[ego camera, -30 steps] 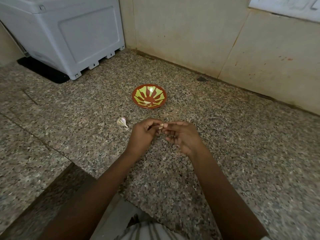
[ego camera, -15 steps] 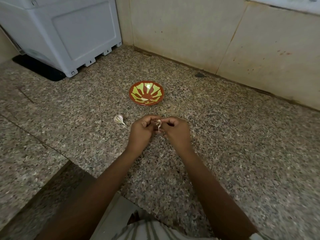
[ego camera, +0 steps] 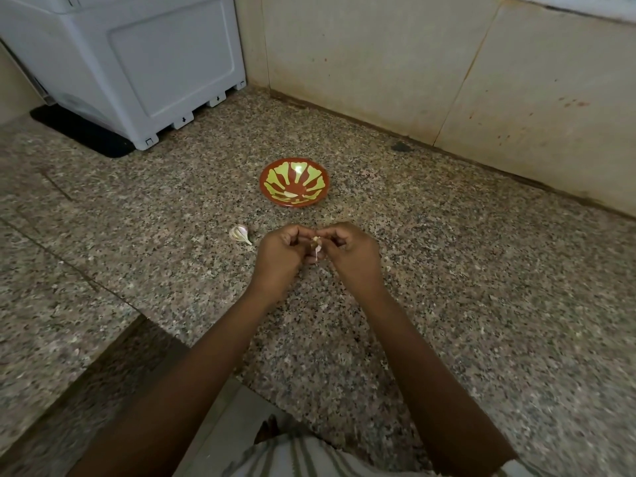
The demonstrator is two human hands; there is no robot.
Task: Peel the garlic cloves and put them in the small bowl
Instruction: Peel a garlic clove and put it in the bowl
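Observation:
A small garlic clove point(ego camera: 316, 247) with loose papery skin sits between my two hands above the speckled granite counter. My left hand point(ego camera: 280, 258) and my right hand point(ego camera: 351, 256) both pinch it with curled fingertips. A small red bowl with a yellow-green sunburst pattern point(ego camera: 295, 182) stands just beyond my hands, and one pale peeled clove point(ego camera: 290, 194) lies inside it. Another unpeeled garlic piece point(ego camera: 240, 233) lies on the counter to the left of my left hand.
A large white appliance point(ego camera: 137, 63) on a black mat stands at the back left. A beige tiled wall point(ego camera: 413, 63) runs along the back of the counter. The counter's front edge point(ego camera: 113, 346) drops off at the lower left.
My hands have drawn closer together around the clove, and a strip of skin hangs lower from it. The bowl and the other garlic piece have not moved.

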